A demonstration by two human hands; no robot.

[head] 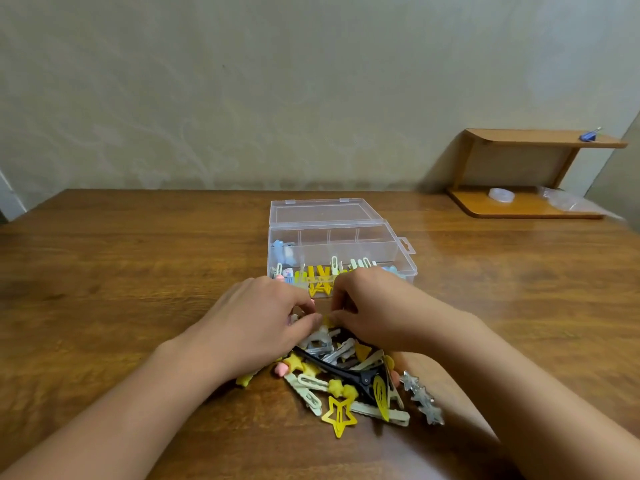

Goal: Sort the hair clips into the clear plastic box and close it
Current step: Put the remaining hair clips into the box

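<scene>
Both my hands' grips, left and right, pinch narrowly at the clip pile; the open box lies just beyond; whether either holds a clip, I cannot tell.

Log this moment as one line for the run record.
stage: sorting | box: open, part filled | pile: on table, near side of box | left hand, right hand: fingers in pile's far edge | grasp: unclear

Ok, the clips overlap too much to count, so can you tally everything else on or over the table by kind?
Hands: 2, left hand and right hand
Clear plastic box: 1
Wooden shelf: 1
Tape roll: 1
Small blue item: 1
Crumpled clear plastic: 1
Total: 7
</scene>
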